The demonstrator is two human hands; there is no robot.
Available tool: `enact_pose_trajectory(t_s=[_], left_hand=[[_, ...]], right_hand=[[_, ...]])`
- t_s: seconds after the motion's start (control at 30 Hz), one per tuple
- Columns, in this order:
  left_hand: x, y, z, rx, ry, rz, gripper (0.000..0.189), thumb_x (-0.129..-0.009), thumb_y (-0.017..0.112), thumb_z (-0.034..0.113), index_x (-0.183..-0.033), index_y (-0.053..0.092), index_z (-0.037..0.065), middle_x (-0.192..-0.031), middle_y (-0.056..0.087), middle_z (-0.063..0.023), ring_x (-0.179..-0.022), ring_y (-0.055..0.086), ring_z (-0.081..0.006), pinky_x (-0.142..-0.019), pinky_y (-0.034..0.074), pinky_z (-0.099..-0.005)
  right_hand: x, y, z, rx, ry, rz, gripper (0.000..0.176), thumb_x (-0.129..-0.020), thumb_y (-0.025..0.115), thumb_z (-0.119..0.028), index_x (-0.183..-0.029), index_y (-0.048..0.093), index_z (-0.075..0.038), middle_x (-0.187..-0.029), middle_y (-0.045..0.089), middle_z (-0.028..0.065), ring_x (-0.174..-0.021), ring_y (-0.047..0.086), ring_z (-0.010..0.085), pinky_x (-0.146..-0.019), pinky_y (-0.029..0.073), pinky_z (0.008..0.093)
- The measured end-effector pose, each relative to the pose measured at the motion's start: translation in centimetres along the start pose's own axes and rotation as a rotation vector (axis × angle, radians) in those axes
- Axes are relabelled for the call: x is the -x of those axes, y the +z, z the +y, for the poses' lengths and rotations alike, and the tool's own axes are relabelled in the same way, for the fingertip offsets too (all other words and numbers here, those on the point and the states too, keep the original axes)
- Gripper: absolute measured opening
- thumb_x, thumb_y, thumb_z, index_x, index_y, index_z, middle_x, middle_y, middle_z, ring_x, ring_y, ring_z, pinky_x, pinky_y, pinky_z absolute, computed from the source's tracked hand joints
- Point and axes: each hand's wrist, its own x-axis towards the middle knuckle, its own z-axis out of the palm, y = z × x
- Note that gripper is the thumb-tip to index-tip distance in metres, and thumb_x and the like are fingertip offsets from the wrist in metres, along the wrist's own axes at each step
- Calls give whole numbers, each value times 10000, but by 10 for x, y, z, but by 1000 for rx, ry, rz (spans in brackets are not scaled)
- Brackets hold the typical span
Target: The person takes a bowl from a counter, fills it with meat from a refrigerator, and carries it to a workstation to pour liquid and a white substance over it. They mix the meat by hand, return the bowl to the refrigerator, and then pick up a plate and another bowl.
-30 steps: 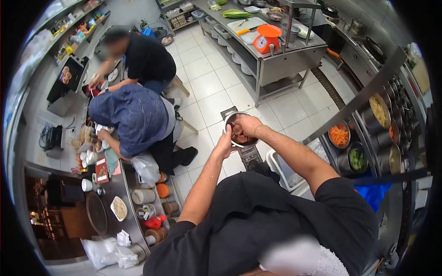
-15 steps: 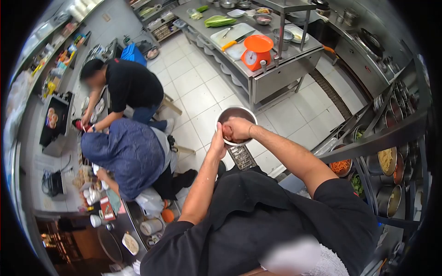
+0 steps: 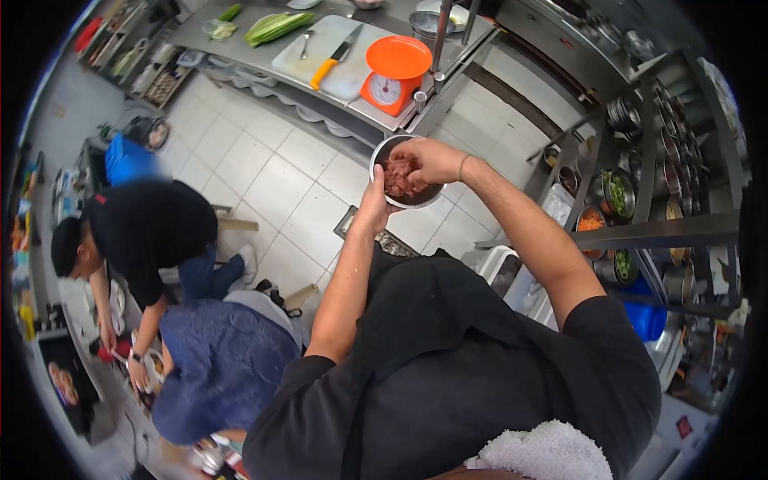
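Held out in front of me is a round metal bowl (image 3: 386, 147) with a lump of reddish raw ground meat (image 3: 400, 176) inside. My left hand (image 3: 373, 206) is closed around the bowl's near left side, with the thumb up along the outer wall. My right hand (image 3: 437, 162) reaches over the far right rim, its fingers curled down onto the meat. The fingertips are partly hidden in the meat. Beyond the bowl, an orange kitchen scale (image 3: 398, 70) stands on the corner of a steel counter (image 3: 264, 62).
On the counter, a yellow-handled knife (image 3: 336, 56) and a spoon (image 3: 306, 44) lie on a white cutting board (image 3: 294, 58) beside green leafy vegetables (image 3: 276, 28). Two people (image 3: 152, 232) work at the left. A rack (image 3: 656, 232) with bowls of cut vegetables stands close at my right.
The view has turned right, so the counter and co-workers sit further left. The bowl is nearer the counter corner. My right hand has shifted to the bowl's right side, showing more meat.
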Motion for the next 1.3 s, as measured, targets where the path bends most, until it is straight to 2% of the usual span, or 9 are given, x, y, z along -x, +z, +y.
enact_pose_trajectory(t_s=[0.1,0.3,0.43,0.57,0.67,0.9,1.07,1.2,1.3], left_hand=[[-26,-4,29,-34,-80,-98,738,-1070,310,627,-1481,443,29,-1369,626,-168,-1179,681,-271,-901,625,-460],[-86,10,46,-275,-304,-290,701,-1078,344,596,-1437,490,13,-1366,622,-174,-1197,663,-287,-890,624,-502],[-122,34,34,-307,-440,-299,672,-1091,346,562,-1474,437,16,-1397,594,-182,-1229,636,-330,-895,600,-580],[-160,54,29,-209,-461,-363,697,-1085,331,587,-1484,424,23,-1407,588,-189,-1238,638,-326,-940,592,-531],[-192,74,26,-190,-400,-383,730,-1078,312,608,-1508,401,24,-1419,583,-187,-1247,635,-320,-990,576,-494],[-266,149,5,-312,-462,-381,715,-1078,341,592,-1563,348,67,-1529,491,-165,-1363,546,-319,-1088,503,-506],[-352,195,-29,-239,-566,-371,696,-1083,376,555,-1538,365,29,-1523,493,-178,-1347,557,-320,-1103,492,-506],[-398,216,-72,-203,-588,-290,674,-1082,406,526,-1509,393,6,-1482,541,-185,-1301,599,-320,-1072,524,-500],[-408,227,-87,-259,-671,-228,666,-1089,402,505,-1522,375,0,-1490,532,-189,-1304,597,-327,-1064,531,-509]], right_hand=[[-14,8,22,152,136,171,578,-752,790,-181,-1294,626,-60,-1303,591,196,-1218,588,361,-1048,486,439],[-36,42,61,242,472,52,356,-765,716,-137,-1108,676,-52,-1113,674,181,-1072,650,407,-922,536,430],[-18,6,82,14,689,64,344,-770,683,-58,-1114,668,-37,-1052,722,151,-1136,637,385,-941,532,416],[12,-14,114,-19,497,504,465,-771,694,-17,-1229,659,-88,-1297,629,158,-1278,564,361,-1038,493,415],[33,-18,132,142,372,713,485,-757,707,-27,-1232,657,-110,-1318,587,157,-1224,595,373,-1010,511,420],[48,-28,224,172,591,391,285,-773,675,-29,-1032,744,-128,-1051,688,129,-1027,674,348,-872,552,451],[87,-72,299,81,470,792,282,-839,632,-39,-1068,760,-142,-1210,692,113,-1082,677,342,-902,562,435],[143,-96,362,-206,790,1139,238,-876,624,-32,-1078,739,-84,-1160,707,155,-1015,686,352,-891,550,428],[196,-39,448,-475,1097,1389,174,-934,611,-67,-1056,736,-66,-1025,737,180,-949,714,356,-837,563,410]])
